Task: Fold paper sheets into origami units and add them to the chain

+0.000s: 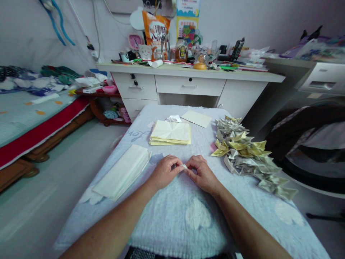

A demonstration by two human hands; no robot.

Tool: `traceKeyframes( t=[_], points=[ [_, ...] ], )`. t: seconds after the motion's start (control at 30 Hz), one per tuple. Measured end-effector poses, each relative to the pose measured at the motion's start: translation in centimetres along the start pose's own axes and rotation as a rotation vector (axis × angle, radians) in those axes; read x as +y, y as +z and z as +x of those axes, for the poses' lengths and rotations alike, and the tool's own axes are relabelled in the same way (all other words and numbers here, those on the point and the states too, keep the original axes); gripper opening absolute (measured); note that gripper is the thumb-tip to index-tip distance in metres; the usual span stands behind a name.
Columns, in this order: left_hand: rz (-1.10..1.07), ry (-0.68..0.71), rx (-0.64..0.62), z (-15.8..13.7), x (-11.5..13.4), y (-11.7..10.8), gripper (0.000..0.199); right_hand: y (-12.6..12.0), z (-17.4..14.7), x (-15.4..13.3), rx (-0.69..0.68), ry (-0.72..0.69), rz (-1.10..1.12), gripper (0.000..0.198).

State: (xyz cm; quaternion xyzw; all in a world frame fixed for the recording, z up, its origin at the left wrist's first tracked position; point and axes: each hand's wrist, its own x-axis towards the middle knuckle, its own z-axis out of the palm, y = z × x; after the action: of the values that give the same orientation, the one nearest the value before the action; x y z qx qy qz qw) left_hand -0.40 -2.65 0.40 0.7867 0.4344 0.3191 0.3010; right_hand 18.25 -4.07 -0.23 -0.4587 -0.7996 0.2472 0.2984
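My left hand (167, 169) and my right hand (199, 172) meet over the middle of the cloth-covered table (161, 223). Between their fingertips they pinch a small piece of folded paper (184, 166); most of it is hidden by the fingers. Just beyond the hands lies a stack of creased cream and yellow paper sheets (171, 131). Left of my left hand rests a pile of long folded white papers (122, 172). Over to the right of my right hand spreads a heap of folded paper pieces (248, 154), pointed, in grey, white and yellow.
A cream card (196, 118) and a crumpled white paper (174, 118) lie at the table's far end. Behind stands a white desk (188, 84) crowded with a jar (181, 50) and an orange bag (156, 34). A bed (40, 111) is at left, a washing machine (320, 118) at right.
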Motion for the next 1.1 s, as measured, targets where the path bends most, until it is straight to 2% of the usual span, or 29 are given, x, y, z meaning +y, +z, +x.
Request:
traceKeyframes(
  t=[0.2,0.33,0.53,0.77,0.93,1.03,1.1],
  points=[
    [-0.013,0.003,0.004,0.0,0.2,0.1,0.012,-0.1,0.1,-0.2,0.021,-0.004,-0.023,0.022],
    [-0.067,0.029,0.055,0.0,0.1,-0.1,0.007,0.0,0.1,-0.1,0.025,0.037,-0.089,0.016],
    [-0.049,0.045,-0.001,0.0,-0.4,0.0,0.009,0.2,0.1,-0.2,-0.018,0.080,-0.218,0.005],
    [-0.045,0.014,-0.039,0.0,-0.2,-0.1,0.012,0.3,0.1,-0.2,-0.032,0.082,-0.238,0.004],
    [-0.037,-0.002,-0.023,0.0,-0.2,0.1,0.010,0.2,0.0,-0.6,-0.027,0.093,-0.230,0.008],
    [-0.004,-0.002,-0.025,0.0,-0.4,0.3,0.010,-0.1,-0.2,-1.0,-0.028,0.076,-0.193,0.026],
    [0.020,-0.002,-0.030,0.1,-0.4,0.4,0.010,-0.2,-0.2,-1.2,-0.019,0.062,-0.155,0.031]
  ],
)
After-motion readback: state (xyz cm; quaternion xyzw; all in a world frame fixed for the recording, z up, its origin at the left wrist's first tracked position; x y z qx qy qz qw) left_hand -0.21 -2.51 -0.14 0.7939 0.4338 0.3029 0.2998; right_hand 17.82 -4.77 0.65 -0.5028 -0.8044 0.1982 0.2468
